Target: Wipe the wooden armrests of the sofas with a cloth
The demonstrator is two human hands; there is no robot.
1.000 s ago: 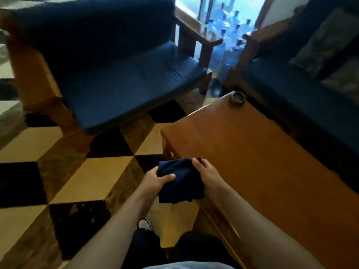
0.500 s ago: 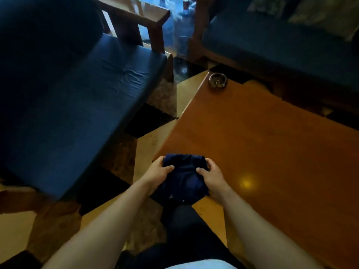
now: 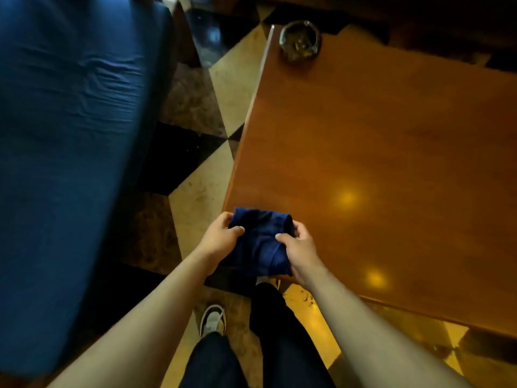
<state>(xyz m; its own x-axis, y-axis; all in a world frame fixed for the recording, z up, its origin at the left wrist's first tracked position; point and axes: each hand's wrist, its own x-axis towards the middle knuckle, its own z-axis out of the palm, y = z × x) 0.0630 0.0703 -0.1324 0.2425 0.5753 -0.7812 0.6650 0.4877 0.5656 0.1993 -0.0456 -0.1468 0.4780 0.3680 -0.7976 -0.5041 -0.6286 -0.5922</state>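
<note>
A folded dark blue cloth is held in front of me over the near left corner of the wooden table. My left hand grips its left edge and my right hand grips its right edge, thumbs on top. The blue sofa seat cushion fills the left side. A dark wooden piece of the sofa frame shows at its far end. No armrest top is in view.
A polished wooden coffee table takes up the right, with a dark ashtray at its far left corner. Checkered floor tiles run between sofa and table. My legs and a white shoe are below.
The view has tilted down and moved closer to the table; the armrests and far sofa have left the frame. Both hands still hold the cloth, now over the table corner.
</note>
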